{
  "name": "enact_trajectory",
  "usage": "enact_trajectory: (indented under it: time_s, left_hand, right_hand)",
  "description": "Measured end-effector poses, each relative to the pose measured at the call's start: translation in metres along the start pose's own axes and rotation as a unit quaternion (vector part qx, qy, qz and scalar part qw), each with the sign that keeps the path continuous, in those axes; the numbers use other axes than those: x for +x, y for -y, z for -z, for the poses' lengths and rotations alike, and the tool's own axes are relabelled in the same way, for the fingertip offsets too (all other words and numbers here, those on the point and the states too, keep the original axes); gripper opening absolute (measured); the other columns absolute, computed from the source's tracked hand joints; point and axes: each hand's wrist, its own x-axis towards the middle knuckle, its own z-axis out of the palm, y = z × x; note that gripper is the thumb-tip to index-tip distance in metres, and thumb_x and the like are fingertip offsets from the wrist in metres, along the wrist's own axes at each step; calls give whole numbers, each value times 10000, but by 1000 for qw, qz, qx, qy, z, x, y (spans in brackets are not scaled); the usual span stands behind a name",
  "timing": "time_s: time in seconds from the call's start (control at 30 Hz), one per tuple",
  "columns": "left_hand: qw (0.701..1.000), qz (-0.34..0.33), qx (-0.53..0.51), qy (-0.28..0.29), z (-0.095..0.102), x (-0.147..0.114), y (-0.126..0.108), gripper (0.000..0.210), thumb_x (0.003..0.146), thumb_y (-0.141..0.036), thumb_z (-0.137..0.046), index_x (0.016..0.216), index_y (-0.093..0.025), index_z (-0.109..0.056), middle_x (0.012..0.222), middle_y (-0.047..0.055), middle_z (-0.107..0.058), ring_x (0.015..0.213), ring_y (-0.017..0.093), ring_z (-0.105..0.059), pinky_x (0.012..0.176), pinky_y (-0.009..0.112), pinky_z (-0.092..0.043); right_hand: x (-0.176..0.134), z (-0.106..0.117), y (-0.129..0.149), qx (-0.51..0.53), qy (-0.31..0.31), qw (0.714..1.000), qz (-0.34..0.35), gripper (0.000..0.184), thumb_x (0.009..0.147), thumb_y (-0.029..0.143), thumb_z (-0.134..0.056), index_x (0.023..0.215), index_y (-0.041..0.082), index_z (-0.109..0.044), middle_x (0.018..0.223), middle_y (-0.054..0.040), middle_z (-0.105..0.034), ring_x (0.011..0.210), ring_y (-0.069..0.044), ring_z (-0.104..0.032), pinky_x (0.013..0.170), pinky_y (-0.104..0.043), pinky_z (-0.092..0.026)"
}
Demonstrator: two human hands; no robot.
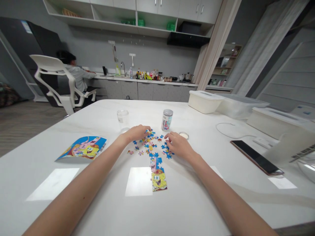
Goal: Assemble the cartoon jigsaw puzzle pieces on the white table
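The joined section of jigsaw (158, 175) lies flat on the white table (187, 203) between the forearms, a narrow upright strip showing a yellow face with a wide-open mouth, a pink figure above it on the left and blue at the notched upper end. Just beyond it, loose pieces (151, 148) spread in an uneven cluster, mostly bright blue, with pink, yellow and a few reddish ones; some overlap. The left hand (139, 132) curls over the cluster's far left side, its fingertips at a yellow piece; whether they grip it cannot be told. The right hand (179, 144) is at the right side, thumb and fingers parted and loosely bent. Farther out stand a clear jar (122, 118) and a printed can (167, 120); a curved picture card (85, 148) lies left, a phone (256, 157) right.
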Motion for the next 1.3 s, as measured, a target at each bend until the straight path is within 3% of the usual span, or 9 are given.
enact_trajectory:
  time_s: [0.17,0.37,0.67,0.9,1.0,1.17,1.3]
  left_hand:
    - [1000,-20,-17,-2,-5,3,-7,313,890,-310,-501,1163,-246,-640,1123,69,-693,1063,232,-623,861,300,-479]
    - [998,35,-40,-17,-2,-2,-12,272,840,-246,-533,1068,-193,-671,1032,86,-711,983,227,-650,830,279,-482]
    - [993,5,-116,-33,-17,13,-11,248,840,-283,-559,1031,-189,-685,941,57,-723,854,194,-664,769,250,-469]
    - [989,4,-145,-14,-12,13,-14,264,811,-299,-580,1016,-168,-681,858,41,-707,763,171,-638,694,233,-450]
    - [983,17,-182,-14,-10,12,-13,294,746,-310,-630,987,-146,-671,819,30,-691,719,158,-611,640,223,-432]
    - [961,-12,-276,6,-4,9,-11,217,724,-335,-631,805,-136,-667,578,-28,-558,544,107,-472,524,226,-343]
    - [933,-14,-360,16,9,-11,-16,232,707,-368,-669,759,-143,-666,501,-61,-433,479,78,-349,469,232,-251]
  right_hand:
    - [0,-3,-1,-3,11,1000,-4,206,916,186,-451,1022,175,-627,943,-75,-645,872,-185,-581,757,-291,-416]
    - [0,-5,-2,6,17,1000,-14,203,902,181,-472,1033,180,-627,974,-77,-653,884,-189,-591,763,-292,-414]
    - [-1,-4,1,4,25,1000,-13,208,919,207,-466,1058,186,-620,968,-76,-650,885,-186,-589,742,-278,-406]
    - [-1,-4,-1,7,16,1000,-12,205,923,217,-462,1047,181,-621,933,-73,-649,879,-187,-588,759,-288,-411]
    - [-1,-4,-2,3,18,1000,-14,203,920,215,-468,1046,181,-623,911,-69,-647,878,-190,-586,762,-289,-413]
    - [-2,-3,-3,4,23,1000,-8,209,917,209,-467,1049,173,-626,903,-73,-641,871,-194,-583,776,-301,-419]
    - [-1,0,-2,21,12,1000,-1,205,911,192,-464,1032,179,-630,901,-64,-640,842,-177,-581,767,-291,-419]
